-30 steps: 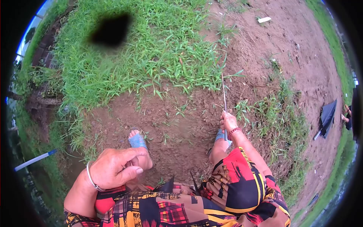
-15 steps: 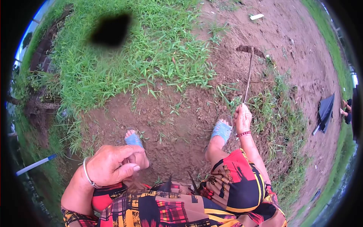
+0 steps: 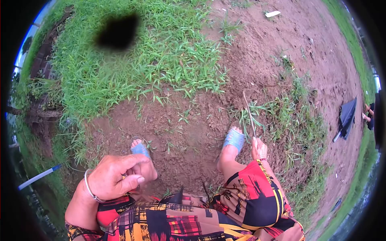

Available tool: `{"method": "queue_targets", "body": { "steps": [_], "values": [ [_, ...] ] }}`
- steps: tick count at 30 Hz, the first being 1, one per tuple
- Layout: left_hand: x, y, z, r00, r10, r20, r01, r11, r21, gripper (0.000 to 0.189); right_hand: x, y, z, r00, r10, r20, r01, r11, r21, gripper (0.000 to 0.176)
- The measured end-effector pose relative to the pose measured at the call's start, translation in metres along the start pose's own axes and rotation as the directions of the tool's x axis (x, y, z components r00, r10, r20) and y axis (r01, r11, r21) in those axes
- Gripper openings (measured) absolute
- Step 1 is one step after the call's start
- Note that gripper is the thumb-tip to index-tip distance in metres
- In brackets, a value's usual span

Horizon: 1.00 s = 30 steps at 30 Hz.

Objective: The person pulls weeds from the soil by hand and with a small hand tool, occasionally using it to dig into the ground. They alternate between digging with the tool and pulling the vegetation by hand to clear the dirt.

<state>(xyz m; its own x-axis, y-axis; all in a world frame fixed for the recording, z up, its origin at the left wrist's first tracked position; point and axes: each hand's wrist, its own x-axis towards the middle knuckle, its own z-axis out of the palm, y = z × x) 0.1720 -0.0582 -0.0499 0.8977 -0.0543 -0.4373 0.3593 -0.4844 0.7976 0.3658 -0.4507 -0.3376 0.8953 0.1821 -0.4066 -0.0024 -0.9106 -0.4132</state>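
Observation:
My right hand (image 3: 259, 149), with a dark red bracelet at the wrist, is closed round the lower end of a hoe's thin wooden handle (image 3: 249, 114). The handle slants up and slightly left over bare soil; the hoe's blade cannot be made out now. Long grass blades (image 3: 260, 107) lie beside the handle. My left hand (image 3: 118, 176), wearing a silver bangle, is loosely curled above my left knee, with nothing visible between thumb and fingers. Patterned cloth (image 3: 181, 219) covers my lap. My feet in blue sandals (image 3: 234, 138) stand apart on the dug soil (image 3: 185, 140).
Thick green grass (image 3: 152, 60) grows ahead and to the left. Weeds (image 3: 297, 120) form a strip on the right. A dark umbrella (image 3: 347, 116) lies on the ground at far right, near another person's arm (image 3: 366, 113). A white scrap (image 3: 272, 14) lies at the top.
My right hand has drawn the hoe back toward me and down. Its blade, visible before over the soil farther ahead, no longer shows. My left hand has hardly moved.

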Motion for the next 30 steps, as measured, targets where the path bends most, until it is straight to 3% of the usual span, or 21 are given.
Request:
{"method": "queue_targets", "body": {
  "steps": [6,8,10,12,14,17,19,21,22,24,26,29,30],
  "values": [
    [0.007,0.004,0.007,1.000,0.028,0.010,-0.029,0.999,0.019,0.034,0.023,-0.033,0.003,0.987,-0.131,-0.096,0.149,0.966,0.211,0.044],
    [0.009,0.004,0.006,0.999,0.054,-0.006,-0.054,0.998,0.038,0.034,0.030,-0.023,-0.001,0.972,-0.225,-0.070,0.220,0.973,-0.069,0.037],
    [0.007,0.001,0.005,0.998,0.067,-0.023,-0.065,0.996,0.053,0.033,0.009,0.019,-0.025,0.995,-0.087,0.053,0.102,0.906,-0.412,0.039],
    [0.005,0.002,0.002,0.999,0.027,-0.027,-0.027,0.999,0.021,0.033,-0.024,0.089,-0.043,0.999,0.051,-0.018,-0.054,0.872,-0.486,0.037],
    [0.004,0.000,0.002,1.000,0.007,-0.030,-0.007,1.000,-0.001,0.033,-0.052,0.143,-0.046,0.977,0.164,-0.135,-0.204,0.898,-0.390,0.039],
    [0.005,0.000,0.006,1.000,0.011,-0.017,-0.010,1.000,0.022,0.034,-0.069,0.147,-0.023,0.942,0.239,-0.234,-0.296,0.922,-0.251,0.041],
    [0.011,0.006,0.009,0.998,0.042,0.037,-0.043,0.999,0.024,0.034,-0.062,0.102,-0.018,0.973,0.151,-0.174,-0.189,0.954,-0.232,0.040],
    [0.014,0.010,0.011,0.999,0.035,0.030,-0.037,0.998,0.048,0.034,-0.031,0.102,0.007,0.998,0.043,-0.052,-0.053,0.974,-0.218,0.040],
    [0.015,0.013,0.011,0.999,-0.006,0.044,0.004,0.999,0.042,0.034,-0.021,0.093,-0.005,0.996,0.051,-0.066,-0.064,0.975,-0.211,0.040],
    [0.015,0.011,0.012,0.999,-0.008,0.034,0.006,0.997,0.075,0.034,-0.016,0.074,-0.030,0.999,-0.014,-0.044,-0.002,0.942,-0.336,0.040],
    [0.013,0.011,0.009,0.996,-0.085,0.021,0.083,0.992,0.092,0.034,-0.020,0.097,-0.060,0.967,0.202,-0.156,-0.250,0.879,-0.407,0.041],
    [0.009,0.011,0.009,0.991,-0.130,-0.036,0.132,0.990,0.057,0.034,-0.037,0.150,-0.079,0.774,0.398,-0.492,-0.510,0.853,-0.113,0.044],
    [0.010,0.011,0.009,0.992,-0.120,-0.040,0.122,0.990,0.071,0.034,-0.042,0.159,-0.075,0.754,0.384,-0.532,-0.479,0.877,-0.046,0.043]
  ]
}}
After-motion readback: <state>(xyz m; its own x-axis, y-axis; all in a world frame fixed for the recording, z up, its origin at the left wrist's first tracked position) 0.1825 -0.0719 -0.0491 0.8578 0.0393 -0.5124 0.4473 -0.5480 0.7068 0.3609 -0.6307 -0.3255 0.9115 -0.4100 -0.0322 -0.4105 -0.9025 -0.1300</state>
